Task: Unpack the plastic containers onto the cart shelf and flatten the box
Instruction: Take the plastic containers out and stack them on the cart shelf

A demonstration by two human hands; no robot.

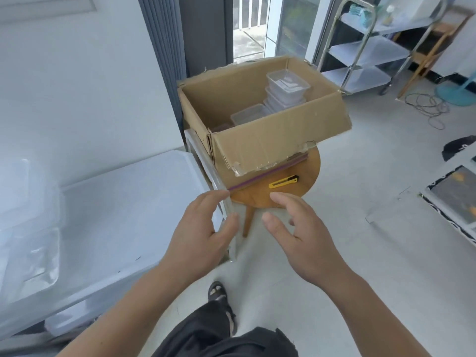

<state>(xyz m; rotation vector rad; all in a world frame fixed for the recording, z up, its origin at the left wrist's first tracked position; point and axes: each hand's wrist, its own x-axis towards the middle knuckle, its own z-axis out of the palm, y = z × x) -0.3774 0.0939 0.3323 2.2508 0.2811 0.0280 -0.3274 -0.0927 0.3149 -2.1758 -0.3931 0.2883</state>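
We are barely started: the box [262, 119] sits open at frame centre on the stool [288, 186], containers [287, 87] inside, cart [360, 55] upper right; our left hand [206, 228] pinches clear tape [230, 220], right hand [296, 228] released.

Containers [286, 90] in box [270, 140] on stool [306, 173], cart [365, 55] behind.

head cam, looks fwd-down, close
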